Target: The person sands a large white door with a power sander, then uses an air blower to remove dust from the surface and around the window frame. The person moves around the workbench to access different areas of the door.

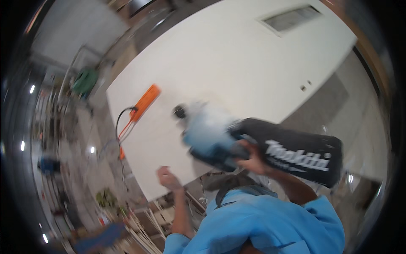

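Note:
A teal power tool, blurred and whitish with dust on top, is held over the near part of a large white door panel. Its round black knob points to the left. Out to the right from its body stretches a long black dust bag. My right hand is closed round the tool's rear handle, beside the bag. Apart from the tool, my left hand hovers at the panel's near left edge. Its fingers look curled but are smeared, so I cannot make out whether they hold anything.
An orange power strip lies on the panel's left part, with a black plug and cords running off the edge. The panel has a rectangular opening at the far end and small holes near its right edge. Wood strips lie below left.

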`<action>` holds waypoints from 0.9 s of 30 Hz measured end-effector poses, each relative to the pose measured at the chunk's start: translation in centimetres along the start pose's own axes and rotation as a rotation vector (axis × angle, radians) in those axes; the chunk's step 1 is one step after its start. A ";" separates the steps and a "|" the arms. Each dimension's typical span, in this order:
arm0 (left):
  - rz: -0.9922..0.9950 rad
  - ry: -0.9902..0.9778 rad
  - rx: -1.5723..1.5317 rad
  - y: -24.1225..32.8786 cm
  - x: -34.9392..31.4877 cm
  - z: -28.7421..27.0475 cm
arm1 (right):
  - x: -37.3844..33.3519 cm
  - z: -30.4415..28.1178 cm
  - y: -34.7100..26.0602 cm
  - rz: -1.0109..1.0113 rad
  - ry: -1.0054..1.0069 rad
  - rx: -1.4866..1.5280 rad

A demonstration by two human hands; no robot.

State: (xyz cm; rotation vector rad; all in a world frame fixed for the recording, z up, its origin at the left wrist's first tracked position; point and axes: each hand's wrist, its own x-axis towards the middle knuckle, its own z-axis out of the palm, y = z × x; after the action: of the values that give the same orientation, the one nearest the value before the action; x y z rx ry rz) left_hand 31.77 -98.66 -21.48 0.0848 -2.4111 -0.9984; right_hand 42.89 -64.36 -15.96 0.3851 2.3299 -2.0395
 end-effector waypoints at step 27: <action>-1.680 -1.318 -0.960 16.4 -39.0 26.9 | 2.5 -31.5 3.9 -0.031 0.578 0.117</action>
State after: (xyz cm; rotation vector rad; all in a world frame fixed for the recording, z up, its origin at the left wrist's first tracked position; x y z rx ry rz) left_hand 54.37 -59.77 -43.62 1.7006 -1.7664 -3.6642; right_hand 45.80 -32.60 -15.62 1.0779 2.5044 -2.3271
